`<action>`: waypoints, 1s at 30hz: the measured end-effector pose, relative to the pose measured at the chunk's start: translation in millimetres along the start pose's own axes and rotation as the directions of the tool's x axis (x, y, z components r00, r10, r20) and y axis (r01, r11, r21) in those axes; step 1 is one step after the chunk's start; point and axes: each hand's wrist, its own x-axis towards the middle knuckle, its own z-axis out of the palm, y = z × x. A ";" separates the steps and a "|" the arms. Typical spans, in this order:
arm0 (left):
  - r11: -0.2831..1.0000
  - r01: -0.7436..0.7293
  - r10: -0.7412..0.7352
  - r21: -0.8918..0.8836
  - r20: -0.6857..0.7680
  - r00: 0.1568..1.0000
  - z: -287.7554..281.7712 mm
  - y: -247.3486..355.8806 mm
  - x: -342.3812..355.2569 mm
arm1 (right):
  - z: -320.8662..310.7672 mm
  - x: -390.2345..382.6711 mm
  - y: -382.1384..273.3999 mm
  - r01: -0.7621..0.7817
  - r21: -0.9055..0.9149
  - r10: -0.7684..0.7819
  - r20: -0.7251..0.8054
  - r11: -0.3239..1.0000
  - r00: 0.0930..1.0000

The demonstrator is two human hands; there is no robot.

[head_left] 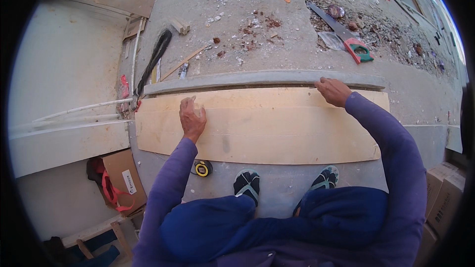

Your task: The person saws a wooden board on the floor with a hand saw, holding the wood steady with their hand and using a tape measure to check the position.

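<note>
A long pale wooden board [257, 128] lies flat across the floor before my feet. My left hand [192, 116] rests on its left part, fingers bent and apart, with no object visible in them. My right hand [331, 89] is at the board's far edge toward the right, fingers curled; I cannot make out what they grip. Just beyond the board runs a long grey strip [257, 76]. A black and yellow tape measure [202, 168] lies by the near edge, left of my sandalled feet.
A red-and-green-handled saw [339, 29] lies among rubble at upper right. A black bundle [156, 59], wood scraps [180, 24] and white pipes [84, 109] lie at left. An open cardboard box [123, 170] with red straps stands lower left; more boxes [443, 198] are stacked at right.
</note>
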 end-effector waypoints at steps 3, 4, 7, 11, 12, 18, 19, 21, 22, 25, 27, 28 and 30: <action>0.994 0.111 -0.109 0.020 -0.082 0.991 -16.4 -1.9 -39.6 | -17.1 9.5 -23.8 0.066 -0.137 -0.094 -0.214 0.988 0.972; 0.984 0.177 -0.171 0.037 -0.137 0.976 -22.1 -7.0 -50.8 | -26.1 12.1 -31.7 0.055 -0.142 -0.091 -0.266 0.988 0.960; 0.895 0.441 -0.404 0.062 -0.301 0.864 -36.3 -37.7 -91.2 | -39.4 15.4 -49.7 0.004 -0.030 -0.012 -0.265 1.000 0.964; 0.418 0.908 -0.876 0.006 -0.263 0.405 -46.9 -77.0 -141.9 | -32.0 -0.2 -68.4 -0.150 0.261 0.112 0.155 0.954 0.982; 0.239 0.971 -0.957 -0.003 -0.168 0.235 -43.3 -79.2 -147.5 | -21.6 -14.0 -64.2 -0.152 0.240 0.114 0.164 0.959 0.980; 0.344 0.937 -0.939 0.051 0.010 0.344 -27.9 -87.2 -171.3 | 18.5 -47.7 -60.8 -0.191 0.177 0.162 0.165 0.966 0.973; 0.358 0.933 -0.934 0.043 0.027 0.357 -24.7 -81.9 -169.1 | 20.0 -51.1 -52.4 -0.176 0.207 0.145 0.154 0.962 0.977; 0.381 0.924 -0.924 0.037 0.047 0.379 -28.2 -70.4 -159.8 | 15.5 -51.5 -49.5 -0.174 0.209 0.147 0.142 0.962 0.979; 0.391 0.920 -0.920 0.030 0.040 0.390 -28.4 -70.0 -155.9 | 13.3 -49.4 -47.9 -0.170 0.212 0.144 0.132 0.962 0.981; 0.423 0.906 -0.906 0.013 0.017 0.423 -27.6 -70.9 -145.7 | 8.7 -42.5 -40.6 -0.176 0.221 0.145 0.153 0.959 0.978; 0.448 0.894 -0.894 0.011 -0.006 0.449 -24.7 -71.6 -137.2 | 12.2 -40.5 -37.3 -0.154 0.216 0.133 0.107 0.964 0.985; 0.462 0.887 -0.886 0.006 -0.025 0.462 -21.4 -74.3 -137.6 | 12.2 -40.4 -39.7 -0.148 0.217 0.129 0.099 0.965 0.987; 0.504 0.863 -0.862 0.000 -0.062 0.503 -23.0 -85.8 -131.9 | 14.1 -35.1 -44.0 -0.153 0.219 0.137 0.086 0.964 0.987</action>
